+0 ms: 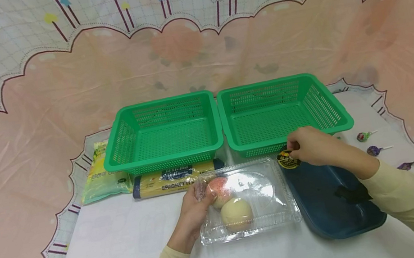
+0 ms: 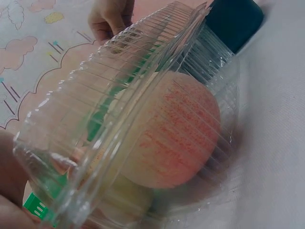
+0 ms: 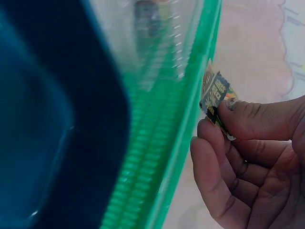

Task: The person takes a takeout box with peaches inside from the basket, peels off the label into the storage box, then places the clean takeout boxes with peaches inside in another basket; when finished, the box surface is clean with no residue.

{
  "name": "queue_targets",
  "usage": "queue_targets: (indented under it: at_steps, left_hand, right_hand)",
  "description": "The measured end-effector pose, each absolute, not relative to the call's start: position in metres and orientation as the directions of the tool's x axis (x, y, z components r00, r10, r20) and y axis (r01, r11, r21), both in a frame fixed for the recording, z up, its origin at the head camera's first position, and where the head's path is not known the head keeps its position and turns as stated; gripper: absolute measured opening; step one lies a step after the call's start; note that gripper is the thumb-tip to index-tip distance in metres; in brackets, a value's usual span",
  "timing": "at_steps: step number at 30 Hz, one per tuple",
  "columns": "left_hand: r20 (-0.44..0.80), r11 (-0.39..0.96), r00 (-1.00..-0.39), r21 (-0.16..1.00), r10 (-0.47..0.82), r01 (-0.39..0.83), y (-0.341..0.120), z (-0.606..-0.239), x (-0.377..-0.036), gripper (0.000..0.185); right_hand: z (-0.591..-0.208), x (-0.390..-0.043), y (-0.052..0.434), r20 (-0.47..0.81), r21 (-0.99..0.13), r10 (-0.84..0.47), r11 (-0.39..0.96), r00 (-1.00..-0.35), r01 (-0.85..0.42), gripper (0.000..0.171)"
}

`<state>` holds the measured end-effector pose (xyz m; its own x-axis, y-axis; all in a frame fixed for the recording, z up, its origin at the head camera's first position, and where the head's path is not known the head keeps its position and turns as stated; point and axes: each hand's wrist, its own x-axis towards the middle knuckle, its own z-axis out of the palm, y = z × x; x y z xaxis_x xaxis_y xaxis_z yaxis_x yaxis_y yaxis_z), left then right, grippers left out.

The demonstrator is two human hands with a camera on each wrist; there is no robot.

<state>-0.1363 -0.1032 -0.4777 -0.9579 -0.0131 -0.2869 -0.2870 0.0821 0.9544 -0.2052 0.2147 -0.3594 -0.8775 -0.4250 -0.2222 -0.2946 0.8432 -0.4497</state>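
My left hand (image 1: 191,218) grips the left edge of a clear plastic clamshell box (image 1: 266,224), thumb on top. Inside lie a pinkish-red peach (image 2: 178,129) and a round pale yellow fruit (image 1: 237,214). The lid is down over them, though I cannot tell whether it is latched. My right hand (image 1: 313,147) pinches a small black-and-yellow packet (image 3: 217,93) between thumb and forefinger; its other fingers are loosely bent. That hand is over the far end of a dark blue tray (image 1: 322,201), close to the front rim of the right green basket (image 1: 291,138).
A left green basket (image 1: 164,160) stands beside the right one. In front of it lies a spaghetti pack (image 1: 163,187), with a yellow-green bag (image 1: 105,182) to its left. Several wrapped lollipops (image 1: 374,150) lie at the right. Behind the baskets hangs a patterned cloth (image 1: 196,67).
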Motion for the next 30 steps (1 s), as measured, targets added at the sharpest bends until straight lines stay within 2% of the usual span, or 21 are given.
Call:
queue_targets:
  at_steps: [5, 18, 30]
  left_hand:
    - [-0.289, 0.097, -0.957, 0.952, -0.020, -0.290, -0.104, -0.477, -0.136, 0.067]
    - [-0.299, 0.096, -0.954, 0.949, -0.014, -0.299, -0.103, -0.478, -0.137, 0.069]
    - [-0.307, 0.105, -0.952, 0.946, -0.021, -0.307, -0.103, -0.477, -0.137, 0.070]
  right_hand:
    - [-0.371, -0.206, 0.227, -0.236, -0.408, -0.405, 0.866, -0.883, -0.287, 0.007]
    - [-0.420, -0.216, 0.253, -0.326, -0.393, -0.373, 0.889, -0.868, -0.234, 0.005]
    - [-0.441, -0.215, 0.257, -0.336, -0.384, -0.382, 0.890, -0.861, -0.246, 0.018]
